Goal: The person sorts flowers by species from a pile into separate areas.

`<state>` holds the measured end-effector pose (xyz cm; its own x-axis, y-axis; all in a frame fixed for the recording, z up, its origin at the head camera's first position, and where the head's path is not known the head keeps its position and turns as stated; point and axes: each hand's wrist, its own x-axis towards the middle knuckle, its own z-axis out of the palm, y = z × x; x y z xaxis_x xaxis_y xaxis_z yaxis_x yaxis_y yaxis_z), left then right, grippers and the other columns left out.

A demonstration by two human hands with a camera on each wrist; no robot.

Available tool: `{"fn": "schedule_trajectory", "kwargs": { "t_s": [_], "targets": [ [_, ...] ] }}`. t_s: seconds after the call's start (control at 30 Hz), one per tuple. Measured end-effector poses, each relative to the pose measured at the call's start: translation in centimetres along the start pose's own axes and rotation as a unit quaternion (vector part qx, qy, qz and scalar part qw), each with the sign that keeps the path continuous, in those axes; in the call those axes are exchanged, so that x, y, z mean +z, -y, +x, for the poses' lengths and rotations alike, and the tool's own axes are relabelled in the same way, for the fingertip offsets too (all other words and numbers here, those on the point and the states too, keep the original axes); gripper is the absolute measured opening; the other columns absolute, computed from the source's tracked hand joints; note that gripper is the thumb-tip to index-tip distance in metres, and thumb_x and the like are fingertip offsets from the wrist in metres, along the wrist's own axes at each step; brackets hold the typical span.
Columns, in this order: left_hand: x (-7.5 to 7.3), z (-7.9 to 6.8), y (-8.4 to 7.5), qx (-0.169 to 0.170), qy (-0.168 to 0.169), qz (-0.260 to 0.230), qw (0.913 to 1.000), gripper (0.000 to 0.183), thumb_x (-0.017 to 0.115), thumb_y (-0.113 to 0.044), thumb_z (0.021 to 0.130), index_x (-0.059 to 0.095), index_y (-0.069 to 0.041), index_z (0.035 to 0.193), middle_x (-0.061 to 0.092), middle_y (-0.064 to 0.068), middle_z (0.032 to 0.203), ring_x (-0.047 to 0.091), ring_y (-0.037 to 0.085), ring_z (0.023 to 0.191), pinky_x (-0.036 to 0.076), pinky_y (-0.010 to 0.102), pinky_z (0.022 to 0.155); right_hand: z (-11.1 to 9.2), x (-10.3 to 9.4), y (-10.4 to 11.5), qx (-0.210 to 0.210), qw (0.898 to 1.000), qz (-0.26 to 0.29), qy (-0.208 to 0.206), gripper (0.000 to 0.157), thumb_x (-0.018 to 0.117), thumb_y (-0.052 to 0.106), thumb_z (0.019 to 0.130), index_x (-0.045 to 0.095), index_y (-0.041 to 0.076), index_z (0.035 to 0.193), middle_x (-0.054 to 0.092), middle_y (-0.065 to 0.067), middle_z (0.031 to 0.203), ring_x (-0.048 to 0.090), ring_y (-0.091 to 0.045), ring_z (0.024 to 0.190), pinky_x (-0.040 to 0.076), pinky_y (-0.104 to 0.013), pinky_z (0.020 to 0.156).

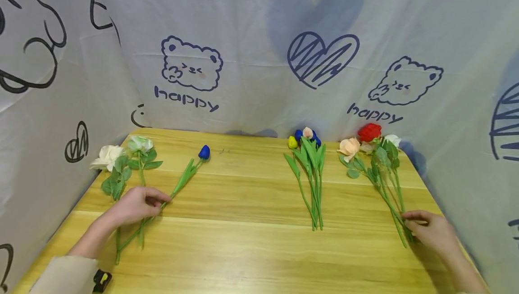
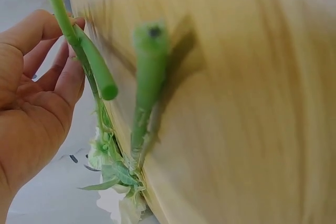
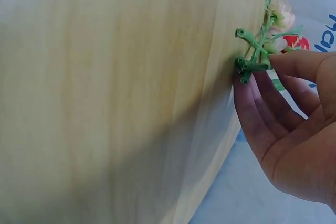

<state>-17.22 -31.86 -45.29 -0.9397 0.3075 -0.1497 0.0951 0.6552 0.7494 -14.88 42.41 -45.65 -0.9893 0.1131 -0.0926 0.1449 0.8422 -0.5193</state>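
Note:
My left hand (image 1: 139, 205) pinches the stem of a blue tulip (image 1: 204, 153), whose bud points away to the right. The tulip's lower stem crosses the stems of a cream rose (image 1: 108, 157) and a pale green rose (image 1: 139, 144). In the left wrist view, thumb and forefinger meet at the green stem (image 2: 94, 61). At the table's right side, my right hand (image 1: 434, 233) holds the lower stems of a rose bunch with a red rose (image 1: 370, 132), a peach rose (image 1: 349, 147) and a white one. The stem ends (image 3: 252, 65) sit between thumb and fingers.
Right of the middle lies a bundle of tulips (image 1: 310, 163) with yellow, blue and pale pink buds. Everything rests on a wooden table (image 1: 227, 249). A printed white cloth (image 1: 243, 82) hangs behind and at the sides. A small black and yellow object (image 1: 102, 280) shows beside the left sleeve.

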Motion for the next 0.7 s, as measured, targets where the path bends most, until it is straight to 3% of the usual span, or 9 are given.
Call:
{"fn": "schedule_trajectory", "kwargs": {
  "t_s": [0.27,0.37,0.47,0.57,0.63,0.7],
  "targets": [
    [0.4,0.2,-0.6,-0.004,-0.028,0.003,0.9996,0.034,0.071,0.0,0.088,0.076,-0.002,0.122,0.073,0.008,0.107,0.063,0.02,0.097,0.056,0.027,0.074,0.1,0.5,0.9,0.017,1.0,0.014,-0.002,0.041,0.064,0.032,0.103,0.071,-0.001,0.127,0.068,-0.031,0.124,0.069,-0.045,0.106,0.054,-0.032,0.064],
    [0.6,0.3,-1.2,-0.001,-0.047,0.003,0.9989,0.036,0.07,0.0,0.089,0.075,-0.003,0.124,0.073,0.012,0.111,0.065,0.022,0.101,0.058,0.027,0.075,0.0,0.9,1.5,0.003,0.999,0.016,-0.027,0.04,0.064,0.03,0.103,0.07,-0.002,0.128,0.071,-0.029,0.12,0.069,-0.047,0.107,0.053,-0.03,0.064],
    [0.9,0.5,-1.9,0.003,-0.075,-0.002,0.9972,0.036,0.069,-0.001,0.091,0.074,-0.004,0.126,0.073,0.015,0.115,0.066,0.025,0.102,0.057,0.027,0.067,-0.1,1.3,2.5,-0.011,0.997,0.029,-0.069,0.038,0.065,0.026,0.103,0.07,-0.002,0.128,0.071,-0.028,0.119,0.066,-0.049,0.11,0.051,-0.023,0.064],
    [1.4,1.0,-2.8,0.017,-0.106,-0.01,0.9942,0.036,0.067,-0.001,0.092,0.074,-0.003,0.127,0.072,0.018,0.119,0.067,0.03,0.104,0.053,0.027,0.06,-0.4,1.8,3.9,-0.018,0.992,0.058,-0.107,0.035,0.066,0.023,0.102,0.07,0.0,0.129,0.067,-0.029,0.128,0.064,-0.049,0.114,0.049,-0.015,0.064],
    [1.8,1.4,-3.5,0.02,-0.122,-0.025,0.992,0.035,0.067,-0.001,0.094,0.073,-0.004,0.128,0.071,0.018,0.122,0.067,0.032,0.107,0.052,0.027,0.06,-0.5,2.2,5.1,-0.015,0.989,0.083,-0.125,0.035,0.066,0.022,0.102,0.07,0.001,0.13,0.064,-0.027,0.135,0.068,-0.038,0.112,0.049,-0.01,0.065],
    [2.3,1.9,-4.4,0.024,-0.134,-0.045,0.9897,0.035,0.067,-0.001,0.095,0.073,-0.004,0.129,0.07,0.019,0.125,0.067,0.033,0.109,0.054,0.025,0.065,-0.5,2.7,6.5,-0.01,0.984,0.115,-0.136,0.036,0.066,0.024,0.103,0.069,0.004,0.133,0.06,-0.023,0.142,0.071,-0.017,0.103,0.05,-0.008,0.067]
  ]
}}
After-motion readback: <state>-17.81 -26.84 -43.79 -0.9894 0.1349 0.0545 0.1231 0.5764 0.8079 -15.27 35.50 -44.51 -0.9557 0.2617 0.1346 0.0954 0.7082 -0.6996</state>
